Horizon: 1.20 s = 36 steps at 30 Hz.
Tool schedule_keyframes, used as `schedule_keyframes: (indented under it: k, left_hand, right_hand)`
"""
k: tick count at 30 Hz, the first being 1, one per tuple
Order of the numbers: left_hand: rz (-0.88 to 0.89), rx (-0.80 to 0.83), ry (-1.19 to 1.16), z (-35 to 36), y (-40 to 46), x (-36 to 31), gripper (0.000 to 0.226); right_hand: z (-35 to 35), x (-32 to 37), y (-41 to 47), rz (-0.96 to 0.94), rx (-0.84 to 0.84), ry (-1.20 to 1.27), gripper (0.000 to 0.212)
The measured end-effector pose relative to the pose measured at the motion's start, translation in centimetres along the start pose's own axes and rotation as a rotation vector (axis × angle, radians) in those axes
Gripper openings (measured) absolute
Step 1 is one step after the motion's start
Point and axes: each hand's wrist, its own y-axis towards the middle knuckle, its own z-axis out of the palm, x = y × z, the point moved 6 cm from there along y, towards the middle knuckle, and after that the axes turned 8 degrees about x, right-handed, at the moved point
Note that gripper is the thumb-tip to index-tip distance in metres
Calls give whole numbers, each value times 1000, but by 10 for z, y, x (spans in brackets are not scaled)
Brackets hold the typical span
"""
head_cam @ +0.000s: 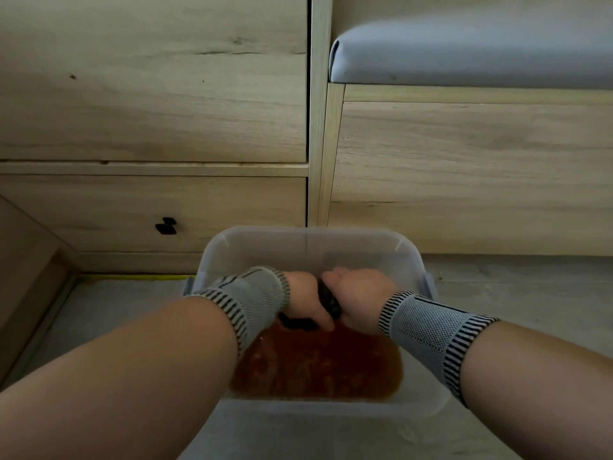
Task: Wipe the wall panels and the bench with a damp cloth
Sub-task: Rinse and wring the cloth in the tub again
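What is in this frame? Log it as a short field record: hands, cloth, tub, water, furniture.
left hand: left hand grips one end of the dark cloth
right hand: right hand grips the other end
cloth: dark cloth, twisted between both hands over the tub
tub: clear plastic tub on the floor
water: brownish water in the tub
bench: grey padded bench, upper right
panels: wooden wall panels behind the tub
wrists: grey knit wrist bands on both arms
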Motion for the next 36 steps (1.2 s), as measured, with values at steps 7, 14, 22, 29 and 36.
schedule_keyframes:
  k: [7,14,22,29,36]
  left_hand:
    - [113,-504,389,-12,-5,-23,47]
    - [-47,-403,-533,-19,-2,25,35]
    - [100,261,-1135,11,-17,9,21]
    - [25,71,-206,1,-9,-18,13]
    - [28,-518,402,-14,-2,-31,30]
  right_hand:
    - [9,-29,18,248,315,479,13]
    - [-5,-35,-3,172,-248,511,82]
    - [-13,-3,-10,-201,-474,37,100]
    - [-6,1,-9,-47,-90,-132,42]
    - [3,-19,14,199,142,173,14]
